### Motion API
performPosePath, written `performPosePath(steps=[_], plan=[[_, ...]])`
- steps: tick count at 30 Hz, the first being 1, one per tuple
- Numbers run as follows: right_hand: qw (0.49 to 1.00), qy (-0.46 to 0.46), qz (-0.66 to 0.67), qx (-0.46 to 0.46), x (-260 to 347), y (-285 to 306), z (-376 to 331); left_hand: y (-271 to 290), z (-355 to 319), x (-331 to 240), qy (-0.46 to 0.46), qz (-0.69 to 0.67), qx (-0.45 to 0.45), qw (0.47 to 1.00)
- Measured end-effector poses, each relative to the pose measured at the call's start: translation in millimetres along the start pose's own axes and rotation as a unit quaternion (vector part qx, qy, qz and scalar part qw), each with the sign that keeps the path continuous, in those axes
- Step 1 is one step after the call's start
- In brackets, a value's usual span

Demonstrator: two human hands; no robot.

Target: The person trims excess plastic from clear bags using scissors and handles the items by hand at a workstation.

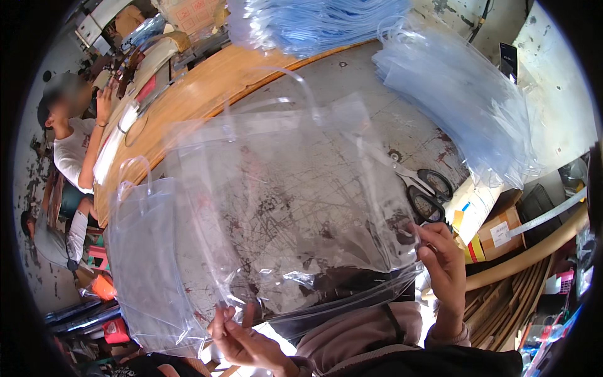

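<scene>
A clear plastic bag (276,182) with looped handles is stretched out in front of me over a scratched grey tabletop, its handles pointing away. My left hand (248,342) pinches the bag's near left corner. At the near right corner, my right hand (443,261) grips the plastic between thumb and fingers. Just beyond my right hand, black-handled scissors (427,191) lie on the table, their blades partly behind the see-through plastic. Another clear handled bag (147,257) lies flat to the left of the one I hold.
A blue-tinted stack of clear bags (452,100) lies at the far right; another pile (320,25) sits at the back beyond a wooden board (188,88). Cardboard boxes (496,232) stand right of the table. At the left, a co-worker (75,138) sits with one hand raised.
</scene>
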State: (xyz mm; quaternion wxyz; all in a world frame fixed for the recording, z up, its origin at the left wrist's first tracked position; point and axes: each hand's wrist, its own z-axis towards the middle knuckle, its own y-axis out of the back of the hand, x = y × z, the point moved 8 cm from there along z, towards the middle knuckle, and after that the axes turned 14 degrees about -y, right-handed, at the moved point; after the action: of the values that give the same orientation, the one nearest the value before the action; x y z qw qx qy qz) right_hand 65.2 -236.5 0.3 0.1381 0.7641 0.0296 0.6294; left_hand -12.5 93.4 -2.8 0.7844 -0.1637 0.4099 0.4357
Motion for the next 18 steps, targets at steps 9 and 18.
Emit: performPosePath(steps=[9,18], plan=[[0.893,-0.13,0.378,0.208,3,-44,10,79,31,14,-0.037,-0.024,-0.134,0.99],[0.934,-0.123,0.254,0.217,18,-81,9,-20,24,-76,-0.254,0.25,0.304,0.884]])
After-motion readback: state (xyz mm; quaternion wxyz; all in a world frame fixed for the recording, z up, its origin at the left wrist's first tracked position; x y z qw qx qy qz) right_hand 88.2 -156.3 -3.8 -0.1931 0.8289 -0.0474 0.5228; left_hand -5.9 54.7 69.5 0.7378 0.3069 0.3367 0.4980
